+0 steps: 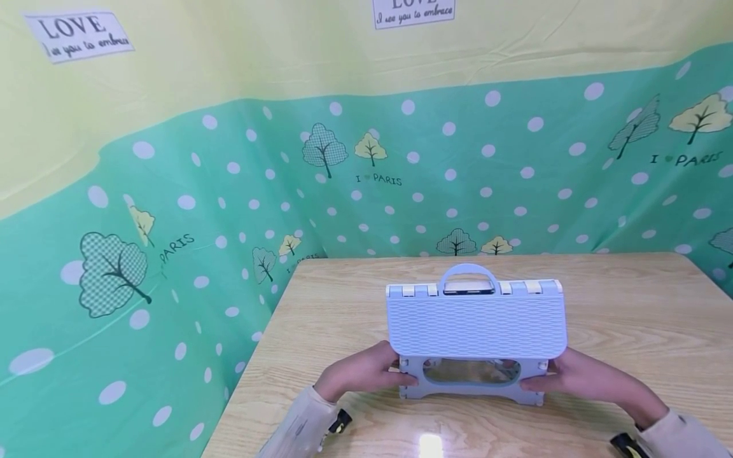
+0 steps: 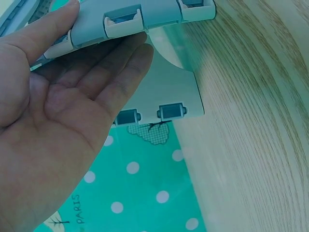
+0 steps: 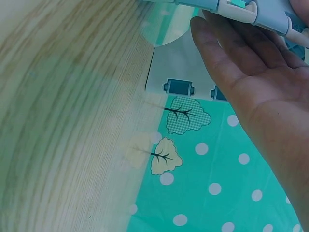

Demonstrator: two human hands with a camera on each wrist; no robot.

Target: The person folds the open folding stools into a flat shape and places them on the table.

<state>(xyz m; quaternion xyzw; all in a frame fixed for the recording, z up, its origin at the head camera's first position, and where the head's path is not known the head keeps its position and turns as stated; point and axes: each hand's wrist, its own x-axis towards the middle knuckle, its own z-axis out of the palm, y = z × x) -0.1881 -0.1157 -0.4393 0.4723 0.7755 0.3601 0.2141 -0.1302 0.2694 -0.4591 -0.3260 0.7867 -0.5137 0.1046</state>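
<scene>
A pale blue plastic folding step stool (image 1: 476, 327) stands on the wooden table, its woven-textured top panel tilted toward me and its arched carry handle at the upper edge. Below that panel, the near leg panel has an oval cutout. My left hand (image 1: 366, 369) grips the left side of this leg panel, thumb in front and fingers behind. On the opposite side my right hand (image 1: 590, 378) holds it the same way. Both wrist views show the fingers reaching in behind the near panel, with the hinged far leg panel beyond.
The wood-grain table (image 1: 321, 305) extends around the stool on both sides. Behind and to the left hangs a green and yellow curtain (image 1: 401, 159) with white dots and printed trees, close to the table's edges. Dark bands (image 1: 340, 421) show near the cuffs.
</scene>
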